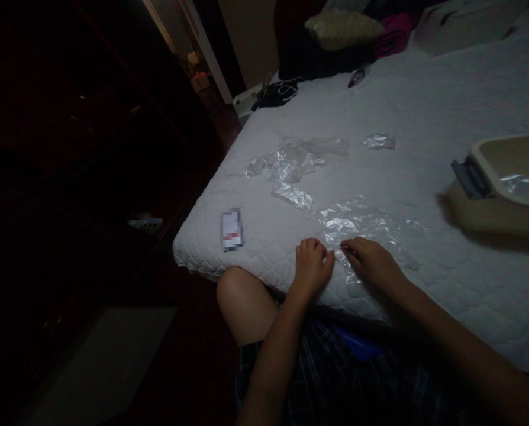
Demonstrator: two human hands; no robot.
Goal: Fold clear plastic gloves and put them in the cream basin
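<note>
A clear, crinkled plastic bag (357,222) lies spread on the white quilted bed, in front of both hands. My right hand (375,263) is at its near edge, thumb and fingertips pinched together on the film. Close by on the left, my left hand (312,265) rests on the bed cover with bent fingers and the thumb held apart; I see nothing in it. Farther back lie more crumpled clear plastic bags (291,163) and a small folded plastic packet (378,142).
A phone-sized item with a blurred face (232,231) lies near the bed's left corner. On the right stands a cream plastic bin (477,216) with a grey handle and plastic inside. A pillow (344,29), dark cloth and a pale box (464,26) are at the back. The floor is dark.
</note>
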